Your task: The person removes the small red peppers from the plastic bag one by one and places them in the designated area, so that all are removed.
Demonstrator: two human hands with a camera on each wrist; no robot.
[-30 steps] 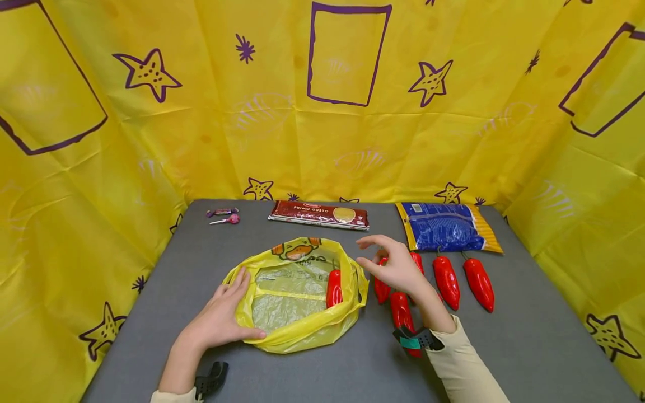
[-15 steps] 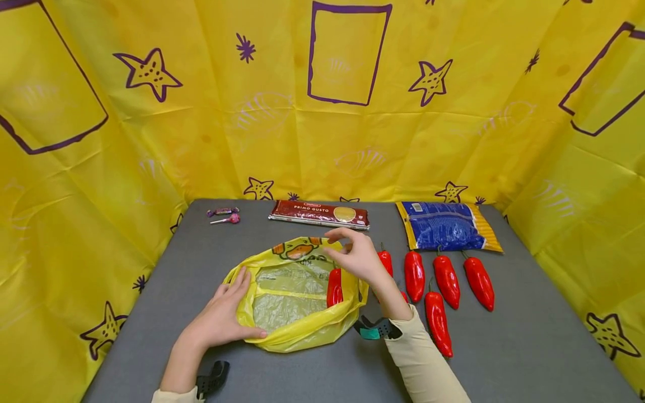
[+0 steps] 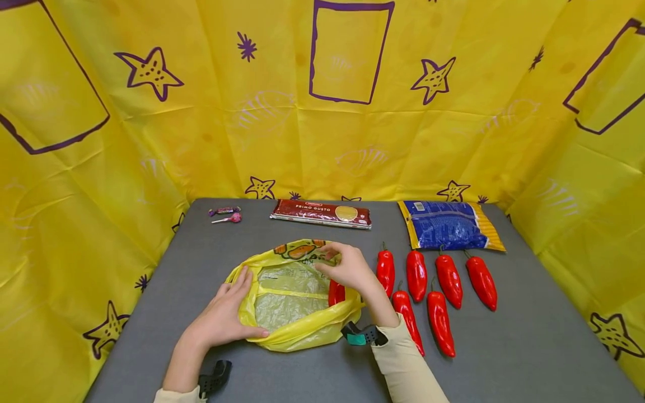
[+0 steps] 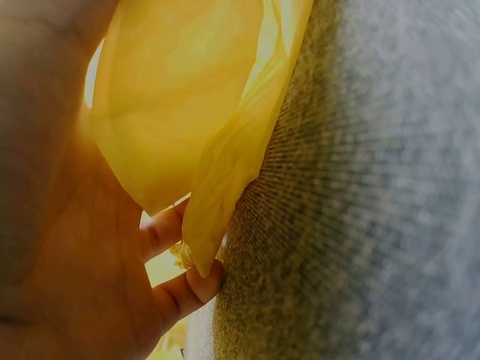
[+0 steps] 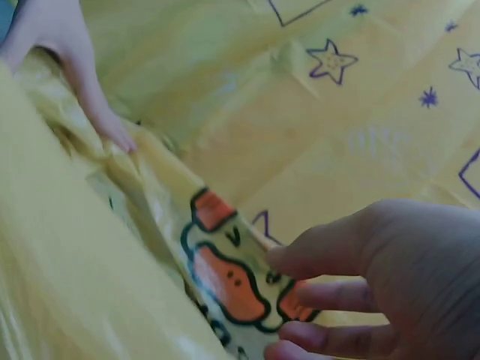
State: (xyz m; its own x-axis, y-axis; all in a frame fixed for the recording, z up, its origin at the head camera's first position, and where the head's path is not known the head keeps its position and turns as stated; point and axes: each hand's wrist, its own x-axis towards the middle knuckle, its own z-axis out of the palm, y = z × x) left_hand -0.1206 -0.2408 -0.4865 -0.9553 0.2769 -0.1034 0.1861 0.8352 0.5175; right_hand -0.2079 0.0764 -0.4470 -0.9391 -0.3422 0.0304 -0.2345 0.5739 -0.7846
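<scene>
The left hand (image 3: 221,319) is lying flat with straight fingers on the near left rim of the yellow bag (image 3: 297,330), pinning it to the grey bench (image 3: 504,347). The bag is sitting open at the bench's middle, with one red pepper (image 3: 335,293) lying inside by its right wall. The right hand (image 3: 347,267) is hovering over the bag's far right rim, fingers loosely bent, gripping nothing. Six peppers (image 3: 438,285) are lying just right of the bag
</scene>
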